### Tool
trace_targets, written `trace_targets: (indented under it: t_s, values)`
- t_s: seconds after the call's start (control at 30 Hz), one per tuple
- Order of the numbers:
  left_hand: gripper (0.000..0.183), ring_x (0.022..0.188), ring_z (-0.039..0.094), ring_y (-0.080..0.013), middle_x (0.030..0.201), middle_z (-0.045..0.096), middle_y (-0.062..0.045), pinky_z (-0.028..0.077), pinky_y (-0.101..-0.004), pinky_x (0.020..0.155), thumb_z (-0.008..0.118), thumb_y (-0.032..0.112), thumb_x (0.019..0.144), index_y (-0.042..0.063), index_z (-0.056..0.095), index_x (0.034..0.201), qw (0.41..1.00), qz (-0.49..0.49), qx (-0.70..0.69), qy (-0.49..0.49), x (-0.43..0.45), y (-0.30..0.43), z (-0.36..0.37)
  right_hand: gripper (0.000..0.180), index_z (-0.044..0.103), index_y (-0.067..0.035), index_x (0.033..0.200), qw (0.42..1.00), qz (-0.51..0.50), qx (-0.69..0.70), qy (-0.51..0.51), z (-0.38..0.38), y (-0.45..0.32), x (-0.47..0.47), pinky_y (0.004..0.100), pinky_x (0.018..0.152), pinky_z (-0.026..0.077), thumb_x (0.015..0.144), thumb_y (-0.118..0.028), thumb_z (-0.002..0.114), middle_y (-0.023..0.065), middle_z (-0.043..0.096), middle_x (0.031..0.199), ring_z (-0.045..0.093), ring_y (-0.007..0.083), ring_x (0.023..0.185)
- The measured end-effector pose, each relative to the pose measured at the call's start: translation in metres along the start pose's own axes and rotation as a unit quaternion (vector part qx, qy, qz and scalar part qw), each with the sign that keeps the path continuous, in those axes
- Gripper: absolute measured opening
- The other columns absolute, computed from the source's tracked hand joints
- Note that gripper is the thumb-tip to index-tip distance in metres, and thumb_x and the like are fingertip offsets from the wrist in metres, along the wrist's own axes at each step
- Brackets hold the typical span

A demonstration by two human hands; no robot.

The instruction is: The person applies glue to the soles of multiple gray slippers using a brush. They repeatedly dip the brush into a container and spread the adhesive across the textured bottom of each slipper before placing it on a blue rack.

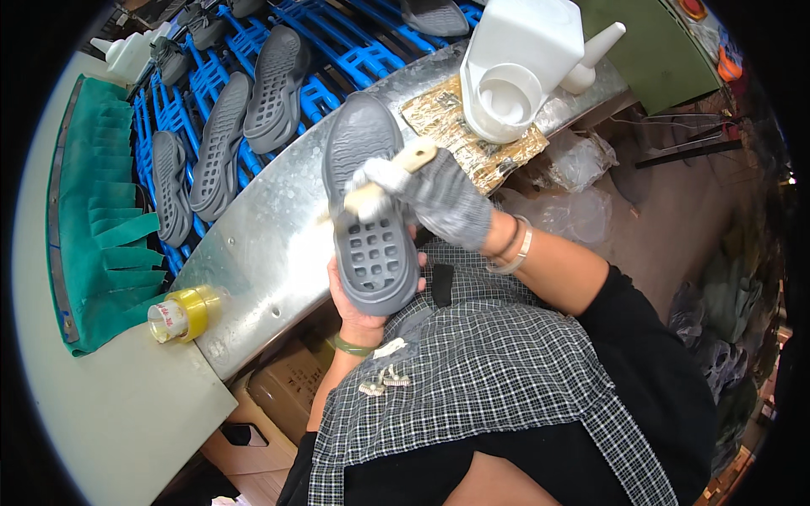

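Note:
My bare left hand (357, 308) holds a grey shoe sole (369, 256) from beneath, its gridded inner face turned up. The sole's far end lies over the metal worktop. My right hand (440, 196), in a grey knit glove, grips a flat brush (414, 156) by its pale handle. Blurred by motion, the bristle end is at the middle of the sole, just beyond the square holes; I cannot tell how firmly it touches. Beyond my right hand stands a white plastic container (522, 38) with a round cup opening holding white liquid.
Several grey soles (221, 139) ride on a blue rack conveyor (348, 54) behind the metal worktop (272, 246). A tape-covered board (443, 117) lies under the container, beside a white nozzle bottle (588, 63). Tape rolls (183, 313) sit left, near a green strip curtain (114, 221). Cardboard boxes (285, 386) are below.

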State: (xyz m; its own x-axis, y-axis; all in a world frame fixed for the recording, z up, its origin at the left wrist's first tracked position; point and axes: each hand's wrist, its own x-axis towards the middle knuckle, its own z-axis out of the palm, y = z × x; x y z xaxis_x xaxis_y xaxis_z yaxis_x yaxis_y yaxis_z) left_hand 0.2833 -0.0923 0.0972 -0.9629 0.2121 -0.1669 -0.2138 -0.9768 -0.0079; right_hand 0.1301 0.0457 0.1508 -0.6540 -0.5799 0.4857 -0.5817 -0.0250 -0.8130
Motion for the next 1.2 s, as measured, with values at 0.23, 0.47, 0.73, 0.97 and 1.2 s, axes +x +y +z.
trace_targets:
  t_s: [0.23,0.47,0.73,0.97,1.2]
  values:
    - [0.083,0.122,0.052,-0.0541,0.145,0.043,-0.028,0.054,-0.0683,0.083,0.036,0.067,0.095,0.008,0.033,0.152,0.999,0.038,0.004,0.037,0.010,-0.006,-0.009,0.023,0.068,-0.004,0.108,0.995,0.098,0.022,-0.024,-0.009,-0.025,-0.003,0.0314,0.073,0.058,0.097,-0.023,0.062,0.0078,0.072,0.090,0.070,0.0169,0.084]
    - [0.081,0.117,0.055,-0.0550,0.139,0.049,-0.029,0.056,-0.0670,0.079,0.035,0.065,0.095,0.004,0.036,0.150,0.998,0.054,0.017,0.009,0.020,-0.010,-0.003,0.033,0.062,-0.005,0.127,0.824,0.289,0.473,0.113,-0.011,-0.007,-0.029,0.0328,0.077,0.057,0.095,-0.016,0.056,0.0102,0.073,0.101,0.071,0.0241,0.088]
    - [0.074,0.130,0.053,-0.0397,0.149,0.047,-0.018,0.046,-0.0550,0.107,0.035,0.059,0.097,0.010,0.037,0.152,0.990,0.110,0.065,-0.055,0.008,0.004,0.006,0.026,0.061,-0.003,0.123,0.966,0.075,0.243,-0.044,-0.035,-0.057,-0.030,0.0356,0.087,0.059,0.099,-0.014,0.057,0.0146,0.072,0.100,0.072,0.0263,0.094]
    - [0.068,0.123,0.058,-0.0362,0.140,0.056,-0.021,0.048,-0.0519,0.105,0.044,0.048,0.097,-0.001,0.046,0.143,0.940,0.171,0.295,0.009,-0.001,0.076,-0.001,0.037,0.061,-0.009,0.124,0.952,-0.218,-0.134,-0.168,-0.049,-0.051,-0.022,0.0360,0.085,0.055,0.087,-0.012,0.066,0.0093,0.067,0.116,0.067,0.0264,0.094]
    - [0.066,0.121,0.059,-0.0347,0.138,0.057,-0.019,0.047,-0.0502,0.105,0.051,0.045,0.095,-0.001,0.047,0.142,0.903,0.202,0.379,-0.013,0.004,0.098,0.021,0.042,0.061,-0.009,0.127,0.941,-0.288,-0.163,-0.070,-0.032,-0.059,-0.013,0.0302,0.077,0.055,0.085,-0.011,0.068,0.0033,0.072,0.103,0.069,0.0189,0.088]
